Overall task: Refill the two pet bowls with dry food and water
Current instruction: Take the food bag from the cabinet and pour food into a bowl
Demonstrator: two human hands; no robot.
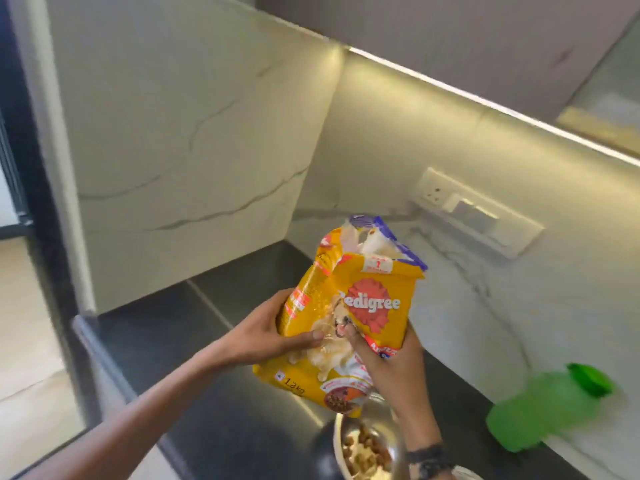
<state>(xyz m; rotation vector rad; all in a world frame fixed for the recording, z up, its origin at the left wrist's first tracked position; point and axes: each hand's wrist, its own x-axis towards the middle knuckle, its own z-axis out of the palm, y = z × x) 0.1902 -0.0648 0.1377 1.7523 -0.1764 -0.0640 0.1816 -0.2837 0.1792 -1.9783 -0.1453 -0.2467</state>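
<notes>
Two hands hold one yellow bag of dog food [360, 313] upright above the dark surface [221, 403], close to the corner where the pale veined walls meet. The left hand [273, 334] wraps the bag's left side, its grip closed with the thumb pressed across the printed front. The right hand [391, 365] has its grip closed on the lower right part of the bag, fingers behind and thumb on the front; a dark watch [429, 460] sits on that wrist. The bag's top is torn open and crumpled, showing a white lining and a purple strip. Just below the bag, at the near edge of the view, a metal bowl [363, 448] stands on the surface with brown kibble [374, 452] in it. To the right, a green bottle [540, 410] with its cap on is blurred, close to the right wall. A white socket plate [478, 213] is fixed on that wall, farther back.
</notes>
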